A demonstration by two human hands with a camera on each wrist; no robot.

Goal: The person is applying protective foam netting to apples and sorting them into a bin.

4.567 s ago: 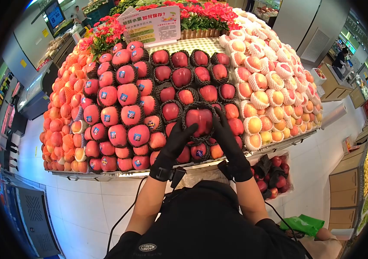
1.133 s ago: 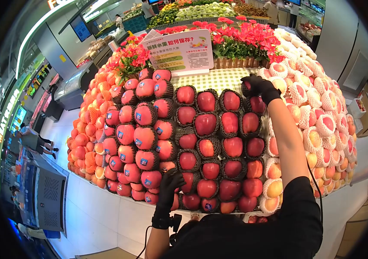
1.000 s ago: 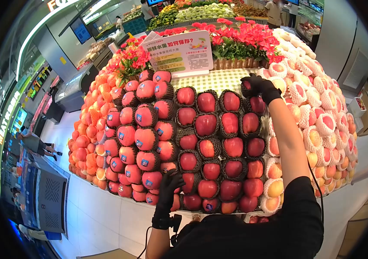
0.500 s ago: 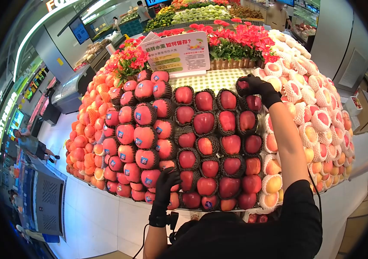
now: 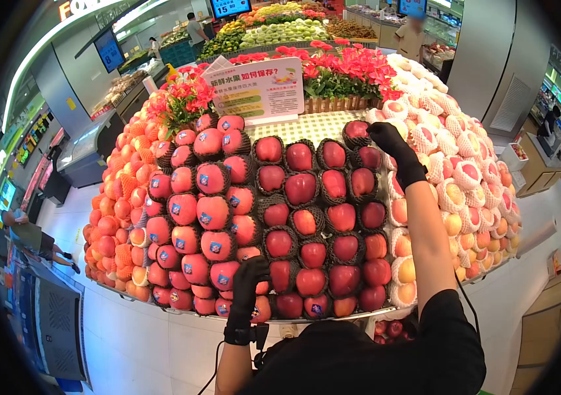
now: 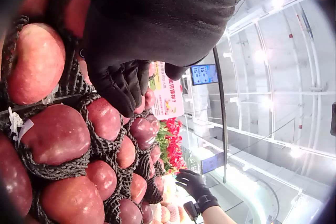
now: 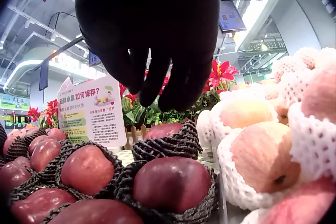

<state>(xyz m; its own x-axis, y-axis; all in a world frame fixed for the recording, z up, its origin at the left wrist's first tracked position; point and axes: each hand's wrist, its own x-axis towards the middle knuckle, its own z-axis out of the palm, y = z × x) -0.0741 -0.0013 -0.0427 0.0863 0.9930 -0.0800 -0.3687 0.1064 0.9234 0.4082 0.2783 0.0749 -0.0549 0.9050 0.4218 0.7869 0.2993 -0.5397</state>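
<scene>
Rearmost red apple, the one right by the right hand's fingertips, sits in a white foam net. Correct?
Net colour is wrong: the rearmost red apple by the right hand's fingertips sits in a black foam net, as the right wrist view shows.

Left hand (image 6: 157, 22): cut by top edge, left wrist view; hides part of sign (image 6: 169, 98) and apples (image 6: 79, 11). Right hand (image 7: 149, 29): cut by top edge, right wrist view; too dark for detail. Head view: sign fine print too small to read; lower apples (image 5: 395, 328) partly hidden by torso (image 5: 359, 359); screen (image 5: 231, 7) cut by top edge; background person (image 5: 410, 41), head blurred.
</scene>
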